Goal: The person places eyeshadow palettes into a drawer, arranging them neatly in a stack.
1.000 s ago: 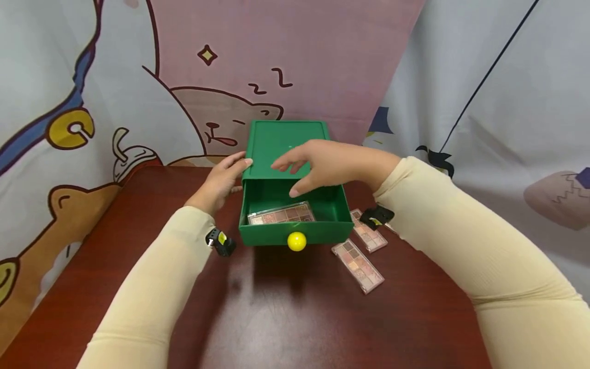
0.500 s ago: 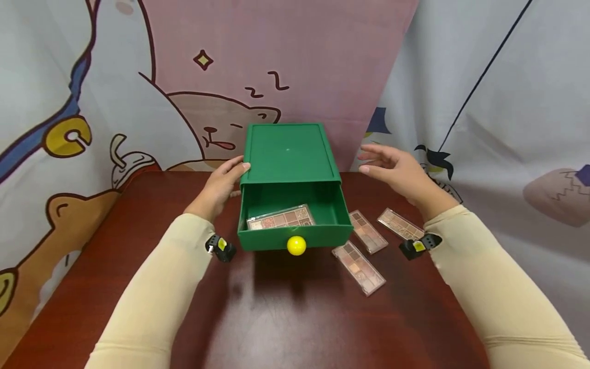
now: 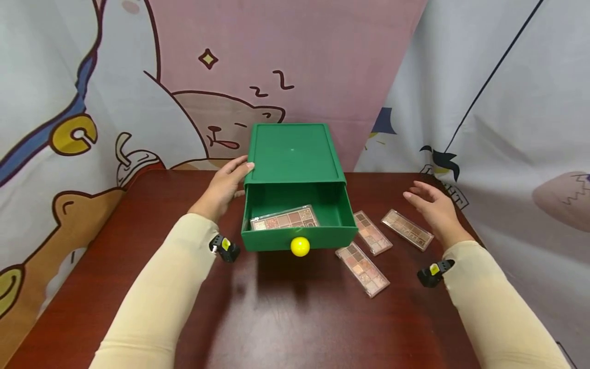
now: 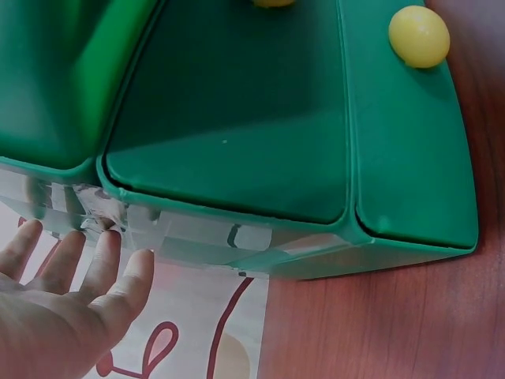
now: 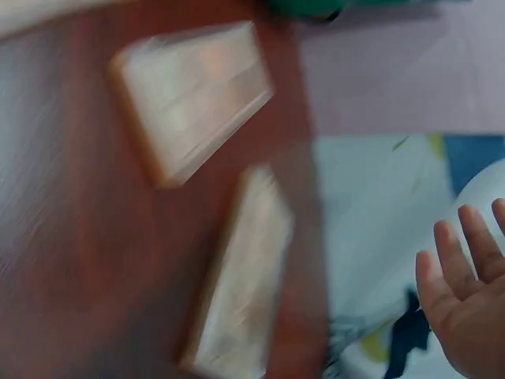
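A green drawer cabinet [image 3: 295, 154] stands on the table with its top drawer [image 3: 324, 239] pulled out. Inside that drawer lies a clear-cased eyeshadow palette [image 3: 286, 218], its lower edge hidden by the drawer front. My left hand [image 3: 221, 188] rests on the cabinet's left side, thumb at the top edge and fingers extended. To the right, my right hand [image 3: 435, 212] hovers with nothing in it, just beyond an eyeshadow palette [image 3: 407, 229]. Two more palettes lie beside the cabinet, a middle palette [image 3: 372, 233] and a front palette [image 3: 362, 269].
A yellow ball knob [image 3: 300, 246] sticks out from the pulled-out drawer's front. The left wrist view shows another yellow knob [image 4: 419, 36] on a lower drawer. A cartoon-printed curtain [image 3: 322, 61] hangs behind the reddish-brown table [image 3: 286, 328].
My right hand has moved from above the drawer to the right, then lower, near the rightmost palette. The left hand stays at the cabinet's side.
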A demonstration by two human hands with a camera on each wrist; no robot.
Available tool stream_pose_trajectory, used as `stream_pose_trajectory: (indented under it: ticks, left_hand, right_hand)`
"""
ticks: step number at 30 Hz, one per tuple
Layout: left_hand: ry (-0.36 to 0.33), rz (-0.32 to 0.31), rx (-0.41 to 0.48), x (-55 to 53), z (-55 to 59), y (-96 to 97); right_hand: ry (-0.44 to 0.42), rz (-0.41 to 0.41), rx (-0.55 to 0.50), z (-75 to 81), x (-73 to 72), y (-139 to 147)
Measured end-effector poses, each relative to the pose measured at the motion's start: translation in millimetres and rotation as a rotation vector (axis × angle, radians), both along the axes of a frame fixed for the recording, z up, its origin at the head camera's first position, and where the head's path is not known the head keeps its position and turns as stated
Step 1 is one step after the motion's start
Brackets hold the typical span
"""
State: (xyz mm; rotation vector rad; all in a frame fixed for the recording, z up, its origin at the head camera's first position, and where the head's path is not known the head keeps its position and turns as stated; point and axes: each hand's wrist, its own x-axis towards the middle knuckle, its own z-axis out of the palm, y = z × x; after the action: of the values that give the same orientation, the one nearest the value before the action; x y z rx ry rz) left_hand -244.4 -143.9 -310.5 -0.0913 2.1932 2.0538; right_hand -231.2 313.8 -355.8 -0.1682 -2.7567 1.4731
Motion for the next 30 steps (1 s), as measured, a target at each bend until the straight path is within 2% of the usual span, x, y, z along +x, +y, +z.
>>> stream_pose_trajectory:
  ticks: [5, 9, 15, 19, 24, 30]
  left_hand:
    - [-0.005, 0.003, 0.001, -1.0, -0.8, 0.5]
    - [-0.010, 0.004, -0.004, -1.7, -1.2, 0.6]
    - [-0.009, 0.006, 0.018, -2.0, -1.7, 0.2]
    - [-0.011, 0.007, 0.032, -1.4, -1.6, 0.2]
    - [-0.020, 0.006, 0.030, -0.7, -1.4, -0.3]
    - [-0.015, 0.007, 0.029, -0.8, -0.6, 0.8]
  right_hand:
    - [-0.092, 0.010, 0.074, -27.4, -0.2, 19.9]
    - [-0.138, 0.047, 0.170, -41.9, 0.6, 31.2]
    - [-0.211, 0.157, 0.281, -50.9, 1.7, 41.6]
    - [-0.234, 0.200, 0.340, -54.9, 2.1, 45.8]
    - [-0.253, 0.211, 0.406, -64.1, 0.2, 48.4]
    - [-0.205, 0.208, 0.594, -69.9, -4.1, 47.6]
